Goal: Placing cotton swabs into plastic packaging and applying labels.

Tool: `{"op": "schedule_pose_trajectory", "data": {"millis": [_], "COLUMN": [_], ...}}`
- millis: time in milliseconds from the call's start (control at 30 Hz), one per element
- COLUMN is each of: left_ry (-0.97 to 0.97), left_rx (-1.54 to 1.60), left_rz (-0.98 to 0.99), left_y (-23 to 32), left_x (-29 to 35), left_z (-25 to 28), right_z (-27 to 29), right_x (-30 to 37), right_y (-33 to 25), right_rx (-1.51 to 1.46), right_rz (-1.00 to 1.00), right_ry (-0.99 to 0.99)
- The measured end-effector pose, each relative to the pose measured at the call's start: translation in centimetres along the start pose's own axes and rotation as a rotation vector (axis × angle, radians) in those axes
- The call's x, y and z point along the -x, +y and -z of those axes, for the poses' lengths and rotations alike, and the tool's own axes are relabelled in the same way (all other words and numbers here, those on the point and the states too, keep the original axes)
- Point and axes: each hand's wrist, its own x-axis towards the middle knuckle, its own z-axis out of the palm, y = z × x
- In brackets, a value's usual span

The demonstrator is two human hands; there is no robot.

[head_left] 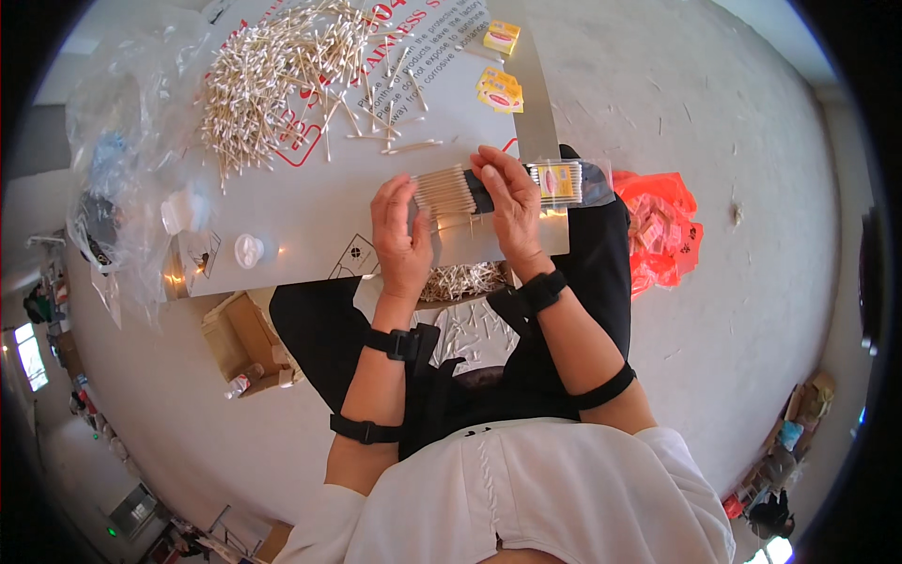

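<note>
Both my hands are over the near right part of the table, on either side of a flat row of cotton swabs [444, 193]. My left hand [404, 235] has its fingers closed at the row's left end. At its right end is a short dark strip [478, 192], where the thumb and fingers of my right hand [513, 209] close in; the palm partly hides the contact. Just right of that hand, a clear packet of swabs [558, 181] with a yellow label juts past the table edge. A big loose heap of cotton swabs [272, 85] covers the far left.
Yellow cards [500, 90] lie at the table's far right. A small white tub [249, 250] and clear plastic bags [132, 160] are at the left. Below the table are an open cardboard box [240, 334], more swabs [465, 282] by my lap, and a red bag [658, 226] of packets.
</note>
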Motion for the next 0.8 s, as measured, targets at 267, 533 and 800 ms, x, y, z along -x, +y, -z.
{"op": "schedule_pose_trajectory", "data": {"millis": [267,533,800], "left_ry": [-0.091,-0.262,-0.308], "left_rx": [-0.377,-0.641,-0.711], "left_rz": [-0.240,-0.169,-0.157], "left_y": [0.1,1.0,1.1], "left_x": [-0.3,1.0,1.0], "left_z": [0.2,-0.3,-0.3], "right_z": [1.8,2.0,1.3], "right_x": [1.2,0.5,-0.2], "right_y": [-2.9,-2.1,-1.7], "right_rx": [0.707,0.967,1.163], "right_rz": [0.222,0.437,0.543], "right_ry": [-0.357,-0.401,-0.409]}}
